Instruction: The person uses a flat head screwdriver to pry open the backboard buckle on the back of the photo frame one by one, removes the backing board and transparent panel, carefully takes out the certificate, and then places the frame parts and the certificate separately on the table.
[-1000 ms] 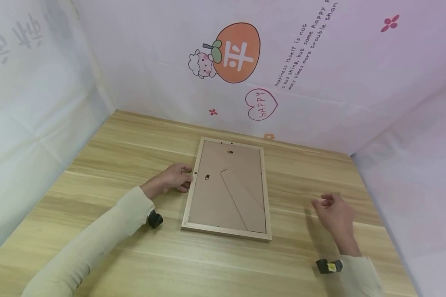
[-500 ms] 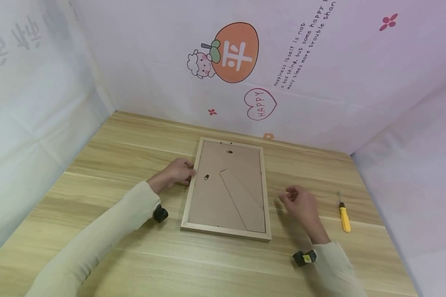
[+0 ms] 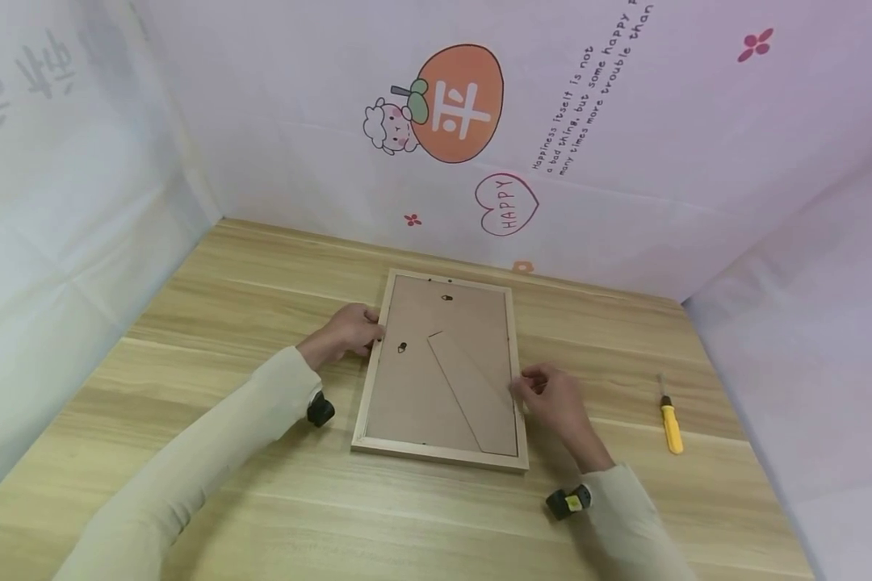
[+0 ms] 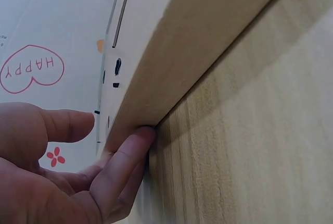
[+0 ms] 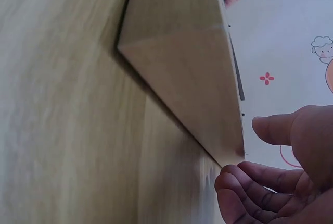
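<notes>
A picture frame (image 3: 450,379) lies face down on the wooden table, its brown backing board with a fold-out stand leg and two small hanging rings facing up. At its left side is my left hand (image 3: 354,329); in the left wrist view the fingertips (image 4: 141,139) touch the frame's side low down by the table, while the thumb is raised apart from it. My right hand (image 3: 552,395) is at the right side, with bent fingertips (image 5: 231,174) right at the frame's edge and the thumb spread away above them.
A yellow-handled screwdriver (image 3: 671,424) lies on the table to the right of my right hand. White printed cloth walls (image 3: 298,161) enclose the table at the back and both sides, and the frame's far end is near the back wall.
My right hand has moved left from over the screwdriver to the frame's right edge, uncovering the screwdriver. My left hand has shifted slightly in against the left side. The frame stays put.
</notes>
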The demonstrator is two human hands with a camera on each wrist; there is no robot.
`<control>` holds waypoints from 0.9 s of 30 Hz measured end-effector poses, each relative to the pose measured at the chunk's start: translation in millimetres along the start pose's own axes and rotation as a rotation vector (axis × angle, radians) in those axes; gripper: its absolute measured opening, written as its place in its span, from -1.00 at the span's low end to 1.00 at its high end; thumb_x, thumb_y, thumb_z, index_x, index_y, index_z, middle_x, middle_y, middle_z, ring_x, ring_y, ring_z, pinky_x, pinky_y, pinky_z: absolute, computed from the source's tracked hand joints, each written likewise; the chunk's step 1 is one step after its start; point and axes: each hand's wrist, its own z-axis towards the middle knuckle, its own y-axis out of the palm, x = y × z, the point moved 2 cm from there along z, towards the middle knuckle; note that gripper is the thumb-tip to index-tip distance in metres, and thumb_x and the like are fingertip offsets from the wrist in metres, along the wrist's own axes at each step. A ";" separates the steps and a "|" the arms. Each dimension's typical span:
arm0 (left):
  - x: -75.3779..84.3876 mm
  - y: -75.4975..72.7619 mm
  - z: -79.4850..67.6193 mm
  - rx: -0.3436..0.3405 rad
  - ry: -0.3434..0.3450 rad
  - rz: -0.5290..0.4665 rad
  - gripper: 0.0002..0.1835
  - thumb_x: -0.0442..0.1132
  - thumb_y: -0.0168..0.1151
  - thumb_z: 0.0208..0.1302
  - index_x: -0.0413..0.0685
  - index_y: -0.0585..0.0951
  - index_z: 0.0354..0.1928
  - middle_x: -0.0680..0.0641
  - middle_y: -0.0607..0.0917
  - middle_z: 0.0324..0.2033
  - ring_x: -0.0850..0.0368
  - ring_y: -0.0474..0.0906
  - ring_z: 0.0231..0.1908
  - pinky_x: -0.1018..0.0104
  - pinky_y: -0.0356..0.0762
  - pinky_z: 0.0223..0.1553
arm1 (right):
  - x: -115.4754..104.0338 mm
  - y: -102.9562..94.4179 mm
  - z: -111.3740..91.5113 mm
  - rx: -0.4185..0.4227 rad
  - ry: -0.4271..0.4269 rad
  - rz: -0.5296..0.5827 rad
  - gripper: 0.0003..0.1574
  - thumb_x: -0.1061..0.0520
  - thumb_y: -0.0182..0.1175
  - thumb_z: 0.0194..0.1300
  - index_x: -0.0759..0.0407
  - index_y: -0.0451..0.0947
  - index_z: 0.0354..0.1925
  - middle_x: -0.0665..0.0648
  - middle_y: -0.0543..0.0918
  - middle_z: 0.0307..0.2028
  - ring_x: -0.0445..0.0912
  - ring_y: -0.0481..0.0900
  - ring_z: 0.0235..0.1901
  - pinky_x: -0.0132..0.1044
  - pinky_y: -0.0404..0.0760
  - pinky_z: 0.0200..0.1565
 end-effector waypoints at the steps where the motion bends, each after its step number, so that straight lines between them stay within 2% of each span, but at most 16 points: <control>1: 0.1 0.3 0.5 0.001 0.000 0.004 -0.60 -0.26 0.06 0.44 -0.36 0.44 0.21 -0.32 0.57 0.09 -0.14 0.63 0.04 0.19 0.71 -0.05 | -0.5 1.3 0.0 -0.002 0.000 0.001 -0.58 0.01 0.29 0.30 0.35 0.61 -0.08 0.27 0.72 -0.27 0.02 0.66 -0.29 -0.30 0.64 -0.34; 10: 1.3 3.9 4.1 0.041 0.010 0.086 -0.57 -0.27 0.09 0.41 -0.37 0.45 0.24 -0.33 0.57 0.09 -0.12 0.69 -0.07 0.24 0.73 -0.19 | 0.3 8.9 -1.0 -0.019 0.005 0.014 -0.60 0.05 0.27 0.30 0.36 0.59 -0.06 0.22 0.68 -0.30 -0.05 0.60 -0.34 -0.40 0.56 -0.42; 16: 1.8 4.9 5.4 0.065 0.011 0.091 -0.59 -0.30 0.14 0.39 -0.37 0.47 0.21 -0.32 0.59 0.04 -0.05 0.71 -0.19 0.31 0.73 -0.31 | -0.4 11.7 -0.2 0.000 -0.009 0.018 -0.66 0.11 0.26 0.31 0.37 0.58 -0.08 0.24 0.68 -0.30 -0.04 0.60 -0.35 -0.42 0.55 -0.43; 27: 1.6 4.0 4.5 0.084 -0.019 0.096 -0.54 -0.29 0.16 0.38 -0.33 0.42 0.25 -0.31 0.57 0.09 -0.01 0.69 -0.19 0.32 0.71 -0.28 | -0.5 13.7 0.7 0.002 -0.059 -0.009 -0.71 0.14 0.22 0.33 0.34 0.59 -0.09 0.21 0.69 -0.30 -0.05 0.61 -0.32 -0.33 0.61 -0.32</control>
